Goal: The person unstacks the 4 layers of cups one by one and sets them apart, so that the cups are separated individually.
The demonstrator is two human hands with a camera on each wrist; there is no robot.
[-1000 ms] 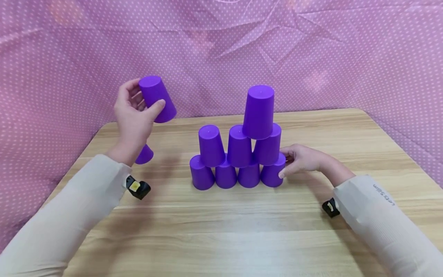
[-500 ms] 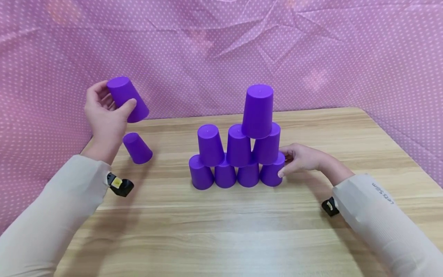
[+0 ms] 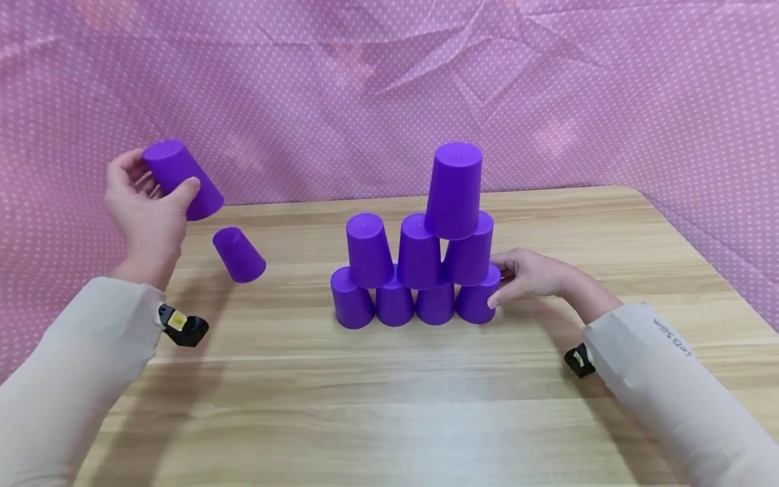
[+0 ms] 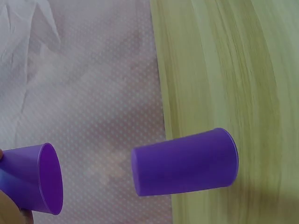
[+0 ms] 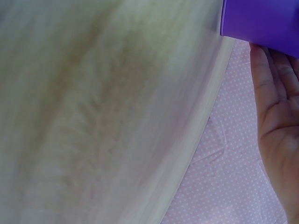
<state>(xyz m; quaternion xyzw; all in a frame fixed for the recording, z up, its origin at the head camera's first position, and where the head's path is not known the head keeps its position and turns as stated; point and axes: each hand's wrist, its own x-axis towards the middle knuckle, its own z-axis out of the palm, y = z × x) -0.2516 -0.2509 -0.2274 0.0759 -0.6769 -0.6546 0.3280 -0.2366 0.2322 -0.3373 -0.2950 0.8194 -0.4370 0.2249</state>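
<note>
My left hand (image 3: 146, 203) grips an upside-down purple cup (image 3: 191, 193), thumb in front and fingers behind, raised above the table's left side. In the left wrist view that held cup (image 4: 30, 177) shows its open mouth. Another purple cup (image 3: 239, 256) stands mouth-down on the table close below. At centre, upside-down cups form a tiered stack: a bottom row of several, three above, and one top cup (image 3: 455, 193) bridging the middle and right ones. My right hand (image 3: 526, 276) holds the rightmost bottom cup (image 3: 476, 301) from its side, thumb at the front, fingertips hidden behind.
The wooden table (image 3: 365, 419) carries everything. A pink dotted cloth (image 3: 341, 101) hangs behind and along the sides. A black wrist camera (image 3: 182, 328) sits at the left cuff and another camera (image 3: 579, 362) at the right.
My left hand has moved left with its cup, away from the stack, bringing the lone standing cup fully into sight. The right hand and the stack have stayed put.
</note>
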